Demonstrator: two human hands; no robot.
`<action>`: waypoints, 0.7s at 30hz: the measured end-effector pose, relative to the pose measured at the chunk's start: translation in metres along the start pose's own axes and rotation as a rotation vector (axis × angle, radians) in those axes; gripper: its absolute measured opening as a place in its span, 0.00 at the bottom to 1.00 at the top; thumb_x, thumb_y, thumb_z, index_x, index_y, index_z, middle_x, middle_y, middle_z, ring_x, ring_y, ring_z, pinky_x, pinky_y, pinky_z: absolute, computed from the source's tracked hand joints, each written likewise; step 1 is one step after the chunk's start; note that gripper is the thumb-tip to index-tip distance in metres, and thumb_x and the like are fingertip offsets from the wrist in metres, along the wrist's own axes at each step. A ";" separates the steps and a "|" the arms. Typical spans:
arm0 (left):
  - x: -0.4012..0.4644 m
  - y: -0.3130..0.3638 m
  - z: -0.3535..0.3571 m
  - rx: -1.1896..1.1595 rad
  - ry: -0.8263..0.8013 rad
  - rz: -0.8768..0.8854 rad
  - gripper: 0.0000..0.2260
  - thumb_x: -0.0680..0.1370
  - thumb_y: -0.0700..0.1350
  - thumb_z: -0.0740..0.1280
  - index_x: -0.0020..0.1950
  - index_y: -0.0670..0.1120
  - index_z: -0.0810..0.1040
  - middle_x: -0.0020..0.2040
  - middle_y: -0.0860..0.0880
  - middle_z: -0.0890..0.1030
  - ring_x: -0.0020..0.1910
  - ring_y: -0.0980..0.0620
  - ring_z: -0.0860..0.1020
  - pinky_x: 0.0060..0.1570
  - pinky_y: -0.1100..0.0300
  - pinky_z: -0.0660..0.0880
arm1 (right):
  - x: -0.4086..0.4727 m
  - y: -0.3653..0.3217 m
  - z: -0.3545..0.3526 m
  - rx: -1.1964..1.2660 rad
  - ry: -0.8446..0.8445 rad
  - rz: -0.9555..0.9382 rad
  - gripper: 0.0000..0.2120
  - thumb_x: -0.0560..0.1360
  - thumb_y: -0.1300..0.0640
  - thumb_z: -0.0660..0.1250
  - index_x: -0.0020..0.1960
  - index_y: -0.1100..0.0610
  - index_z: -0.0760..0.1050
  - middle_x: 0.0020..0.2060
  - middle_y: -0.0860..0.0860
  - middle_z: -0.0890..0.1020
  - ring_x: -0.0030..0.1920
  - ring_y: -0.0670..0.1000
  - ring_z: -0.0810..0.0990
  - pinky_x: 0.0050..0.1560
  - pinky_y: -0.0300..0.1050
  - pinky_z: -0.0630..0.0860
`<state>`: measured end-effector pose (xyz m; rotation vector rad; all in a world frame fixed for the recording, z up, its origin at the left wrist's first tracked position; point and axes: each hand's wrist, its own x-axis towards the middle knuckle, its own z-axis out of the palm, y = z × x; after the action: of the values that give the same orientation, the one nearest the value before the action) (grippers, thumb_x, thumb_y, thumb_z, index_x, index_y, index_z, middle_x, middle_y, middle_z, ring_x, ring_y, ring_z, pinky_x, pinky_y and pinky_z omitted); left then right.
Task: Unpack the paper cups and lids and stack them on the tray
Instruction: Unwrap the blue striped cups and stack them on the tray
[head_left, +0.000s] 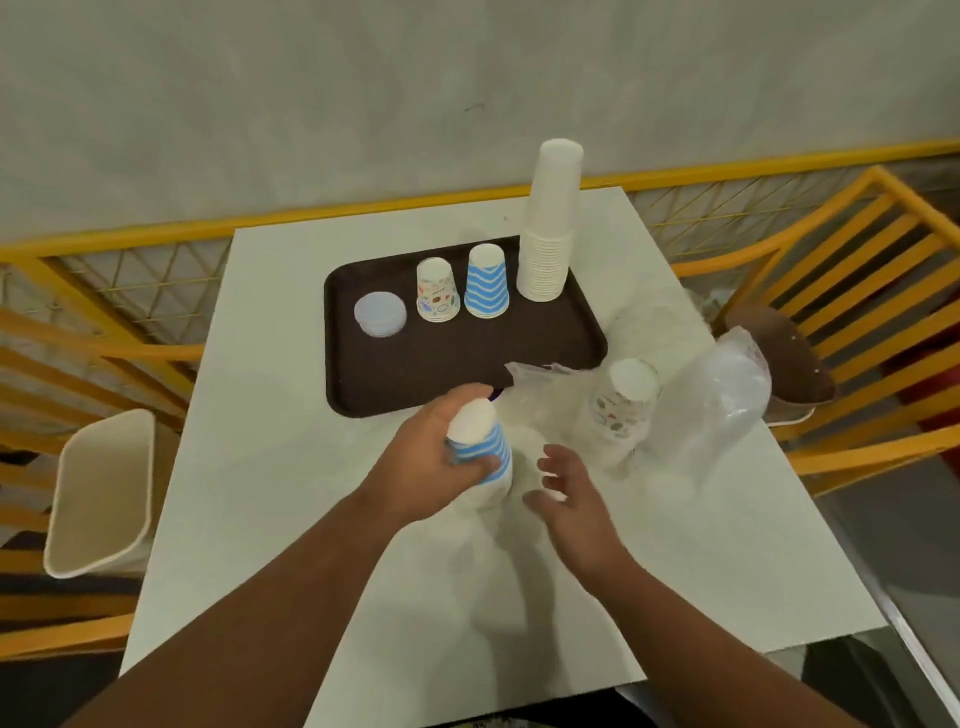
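The left hand (434, 457) grips the upright blue-striped cup stack (480, 447) at lower centre, right hand (569, 493) spread just beside, tray (415, 374) directly above.

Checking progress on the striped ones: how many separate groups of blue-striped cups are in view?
2. One blue-striped stack stands upside down on the tray, between the patterned cups and the tall white stack. The other is gripped by the left hand above the table.

tray (415, 374) on tabletop (270, 467) | on tray, left to right: lids (380, 313), cup (437, 291), cup stack (486, 283), tall stack (550, 223)
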<state>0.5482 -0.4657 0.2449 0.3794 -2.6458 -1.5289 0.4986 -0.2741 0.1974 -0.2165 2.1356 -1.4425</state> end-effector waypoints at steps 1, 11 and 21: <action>0.001 0.001 0.002 -0.052 0.034 -0.031 0.30 0.68 0.48 0.77 0.66 0.64 0.70 0.61 0.59 0.77 0.61 0.56 0.77 0.62 0.50 0.76 | 0.008 0.008 0.002 -0.120 -0.091 0.020 0.32 0.72 0.54 0.73 0.72 0.46 0.64 0.68 0.45 0.70 0.67 0.49 0.70 0.66 0.49 0.70; -0.001 0.031 0.005 -0.331 0.111 -0.272 0.24 0.76 0.37 0.70 0.64 0.62 0.72 0.61 0.49 0.76 0.57 0.47 0.80 0.48 0.44 0.82 | 0.016 -0.015 0.005 0.009 -0.197 -0.263 0.24 0.66 0.51 0.80 0.55 0.39 0.71 0.51 0.39 0.81 0.51 0.40 0.80 0.51 0.35 0.77; 0.053 0.087 -0.042 -0.201 0.260 -0.149 0.22 0.73 0.49 0.74 0.66 0.56 0.75 0.59 0.52 0.81 0.54 0.57 0.82 0.55 0.56 0.80 | 0.057 -0.093 -0.004 0.106 -0.201 -0.217 0.33 0.57 0.40 0.79 0.58 0.45 0.74 0.49 0.43 0.84 0.48 0.41 0.83 0.53 0.46 0.80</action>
<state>0.4882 -0.4728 0.3375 0.7195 -2.2893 -1.6409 0.4335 -0.3333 0.2620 -0.5443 1.9136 -1.5779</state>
